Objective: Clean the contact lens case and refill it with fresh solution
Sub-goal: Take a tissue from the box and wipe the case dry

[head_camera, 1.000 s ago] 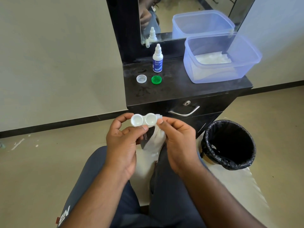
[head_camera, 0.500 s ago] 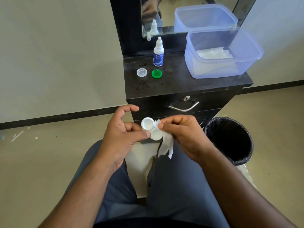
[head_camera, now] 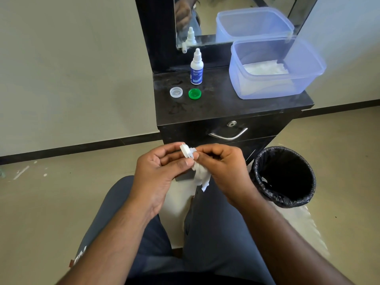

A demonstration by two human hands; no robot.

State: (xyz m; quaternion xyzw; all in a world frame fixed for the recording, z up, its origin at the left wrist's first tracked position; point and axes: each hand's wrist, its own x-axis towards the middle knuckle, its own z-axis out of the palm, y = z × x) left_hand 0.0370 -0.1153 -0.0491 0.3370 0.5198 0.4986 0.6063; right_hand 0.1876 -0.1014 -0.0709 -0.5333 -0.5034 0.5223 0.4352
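My left hand (head_camera: 159, 171) pinches the white contact lens case (head_camera: 186, 151) between thumb and fingers, turned nearly edge-on above my lap. My right hand (head_camera: 223, 167) holds a crumpled white tissue (head_camera: 201, 174) and presses it against the case's right side. Part of the case is hidden by my fingers. On the black cabinet top (head_camera: 226, 105) stand the solution bottle (head_camera: 196, 67), a clear cap (head_camera: 176, 92) and a green cap (head_camera: 194, 93), both lying loose.
A translucent blue tub (head_camera: 273, 67) with white tissues sits on the cabinet's right side, below a mirror (head_camera: 226, 17). A black-lined bin (head_camera: 284, 175) stands on the floor to my right. The cabinet drawer has a metal handle (head_camera: 228, 135).
The case has been turned from face-up to nearly edge-on in my left hand. My right hand has brought the tissue against it. The view has dropped slightly toward my lap.
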